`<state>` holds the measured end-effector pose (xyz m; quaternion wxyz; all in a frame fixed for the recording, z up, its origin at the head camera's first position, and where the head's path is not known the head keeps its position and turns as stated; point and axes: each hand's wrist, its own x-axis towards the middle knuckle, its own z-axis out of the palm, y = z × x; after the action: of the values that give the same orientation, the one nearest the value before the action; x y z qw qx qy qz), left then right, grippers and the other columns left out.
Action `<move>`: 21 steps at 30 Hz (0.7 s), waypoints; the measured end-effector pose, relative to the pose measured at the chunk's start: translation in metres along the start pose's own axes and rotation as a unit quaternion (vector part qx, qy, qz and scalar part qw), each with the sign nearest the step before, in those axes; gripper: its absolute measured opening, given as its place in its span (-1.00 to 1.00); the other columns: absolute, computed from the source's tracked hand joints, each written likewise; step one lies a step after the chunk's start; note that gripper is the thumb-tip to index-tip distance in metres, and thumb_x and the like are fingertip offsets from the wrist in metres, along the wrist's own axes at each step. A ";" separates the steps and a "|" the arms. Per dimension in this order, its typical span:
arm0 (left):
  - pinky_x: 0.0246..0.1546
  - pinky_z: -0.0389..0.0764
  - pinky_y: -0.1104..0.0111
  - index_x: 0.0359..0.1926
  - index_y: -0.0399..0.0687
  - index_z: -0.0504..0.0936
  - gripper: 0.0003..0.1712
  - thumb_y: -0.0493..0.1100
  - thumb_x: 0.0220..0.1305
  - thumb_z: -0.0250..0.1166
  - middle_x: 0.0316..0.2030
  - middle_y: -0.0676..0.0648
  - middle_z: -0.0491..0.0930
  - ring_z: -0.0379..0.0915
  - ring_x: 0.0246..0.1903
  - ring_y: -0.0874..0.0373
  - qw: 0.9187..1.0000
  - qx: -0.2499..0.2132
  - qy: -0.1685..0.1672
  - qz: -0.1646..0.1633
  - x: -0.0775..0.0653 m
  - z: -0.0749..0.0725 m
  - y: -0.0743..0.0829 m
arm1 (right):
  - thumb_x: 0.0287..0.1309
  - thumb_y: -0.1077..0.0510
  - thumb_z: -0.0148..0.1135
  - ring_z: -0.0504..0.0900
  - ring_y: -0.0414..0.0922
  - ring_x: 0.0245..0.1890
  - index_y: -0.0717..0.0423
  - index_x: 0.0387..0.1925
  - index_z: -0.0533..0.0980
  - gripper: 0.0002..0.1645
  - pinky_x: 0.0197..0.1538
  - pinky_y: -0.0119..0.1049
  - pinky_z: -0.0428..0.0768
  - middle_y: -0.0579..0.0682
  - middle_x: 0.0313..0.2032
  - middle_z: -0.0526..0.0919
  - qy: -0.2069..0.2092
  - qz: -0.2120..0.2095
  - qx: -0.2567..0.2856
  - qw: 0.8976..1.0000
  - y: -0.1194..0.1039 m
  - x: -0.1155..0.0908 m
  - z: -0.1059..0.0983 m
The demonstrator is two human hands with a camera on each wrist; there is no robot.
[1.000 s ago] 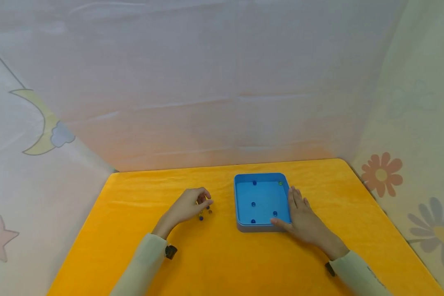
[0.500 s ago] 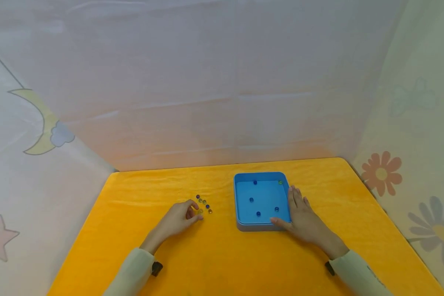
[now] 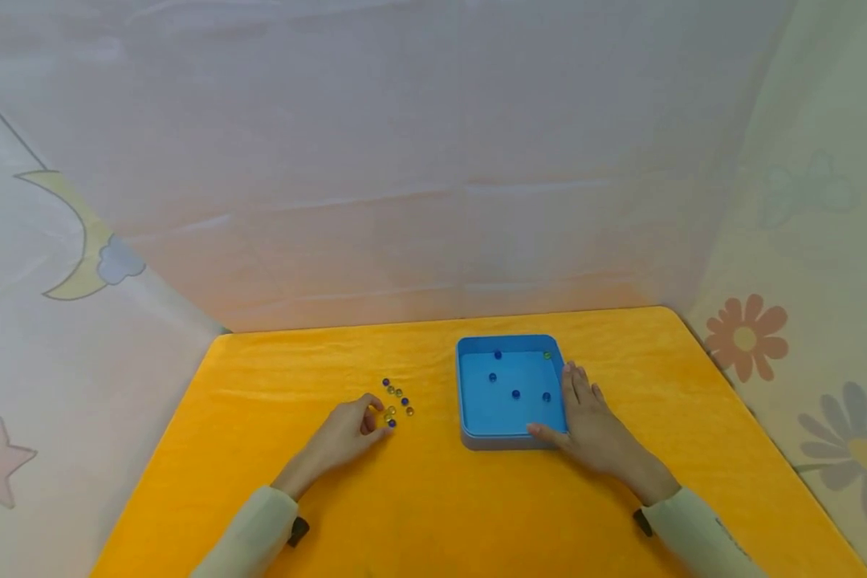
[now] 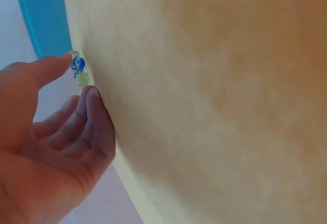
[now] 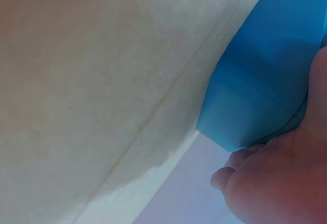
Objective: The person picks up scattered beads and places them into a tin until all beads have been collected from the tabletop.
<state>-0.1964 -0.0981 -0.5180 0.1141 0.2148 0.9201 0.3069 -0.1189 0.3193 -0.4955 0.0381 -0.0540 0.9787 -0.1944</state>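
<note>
My left hand (image 3: 343,431) is low over the yellow cloth with thumb and fingers parted. Just off its fingertips are several glass marbles, among them a blue marble (image 3: 392,423) by the thumb tip. The left wrist view has a blue marble (image 4: 78,64) and a yellow-green marble (image 4: 82,80) in the gap between thumb and fingers; whether skin touches them I cannot tell. My right hand (image 3: 594,427) rests along the right side of a blue square box (image 3: 466,393), fingers straight, thumb over the front rim. Inside the box are several blue marbles (image 3: 516,394) and one yellow-green marble (image 3: 547,355).
More marbles lie loose beyond the left fingertips, including an amber marble (image 3: 410,411) and a dark blue marble (image 3: 386,382). The yellow cloth (image 3: 405,514) covers the table. Pale printed curtains (image 3: 376,160) enclose its back and sides.
My left hand has drawn back left and towards me, uncovering the loose marbles. Several blue marbles in the box have rolled away from the front wall. The right hand stays put.
</note>
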 end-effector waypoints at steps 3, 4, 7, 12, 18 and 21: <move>-0.37 0.53 0.45 0.12 -0.08 0.61 -0.57 0.06 0.39 0.44 -0.40 0.12 0.61 0.44 -0.49 0.31 1.000 0.010 0.005 0.005 0.001 0.001 0.000 | 0.25 -0.59 0.18 -0.22 0.43 0.66 0.39 0.64 -0.32 0.54 0.58 0.44 -0.08 0.44 0.65 -0.28 -0.004 0.005 0.000 1.000 0.001 0.001 0.000; -0.38 0.52 0.45 0.11 -0.08 0.61 -0.57 0.05 0.40 0.43 -0.41 0.13 0.60 0.43 -0.50 0.30 1.000 0.014 0.005 0.007 0.002 0.001 0.000 | 0.25 -0.59 0.18 -0.22 0.43 0.66 0.39 0.64 -0.33 0.54 0.58 0.44 -0.08 0.44 0.66 -0.28 -0.005 0.006 0.000 1.000 0.001 0.001 0.000; -0.40 0.51 0.43 0.10 -0.08 0.62 -0.59 0.04 0.40 0.43 -0.43 0.13 0.58 0.42 -0.52 0.30 1.000 0.020 0.006 0.012 0.002 0.002 0.000 | 0.25 -0.58 0.18 -0.22 0.44 0.66 0.38 0.65 -0.33 0.54 0.58 0.44 -0.09 0.43 0.66 -0.28 -0.006 0.006 0.002 1.000 0.001 0.001 0.000; -0.41 0.50 0.44 0.08 -0.06 0.63 -0.63 0.04 0.41 0.43 -0.46 0.16 0.56 0.40 -0.54 0.30 0.999 0.032 0.005 0.015 0.004 0.003 -0.001 | 0.25 -0.58 0.18 -0.22 0.44 0.66 0.39 0.64 -0.32 0.53 0.58 0.45 -0.08 0.44 0.65 -0.28 -0.007 0.004 -0.003 1.000 0.003 0.001 0.000; -0.44 0.47 0.44 0.03 -0.03 0.66 -0.69 0.03 0.41 0.42 -0.50 0.15 0.54 0.39 -0.56 0.28 0.999 0.039 0.001 0.013 0.006 0.003 -0.001 | 0.25 -0.58 0.18 -0.23 0.44 0.66 0.39 0.64 -0.32 0.53 0.58 0.45 -0.10 0.43 0.66 -0.30 -0.010 0.006 -0.002 1.000 0.004 0.002 0.002; -0.45 0.46 0.43 0.01 -0.03 0.67 -0.71 0.01 0.42 0.42 -0.50 0.14 0.54 0.39 -0.56 0.26 0.999 0.038 -0.001 0.010 0.008 0.003 -0.001 | 0.25 -0.58 0.18 -0.24 0.44 0.66 0.39 0.64 -0.34 0.54 0.58 0.44 -0.12 0.43 0.66 -0.31 -0.013 0.008 -0.001 1.000 0.004 0.003 0.002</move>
<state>-0.2027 -0.0939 -0.5215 0.1036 0.2286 0.9289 0.2723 -0.1218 0.3223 -0.4994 0.0523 -0.0486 0.9787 -0.1927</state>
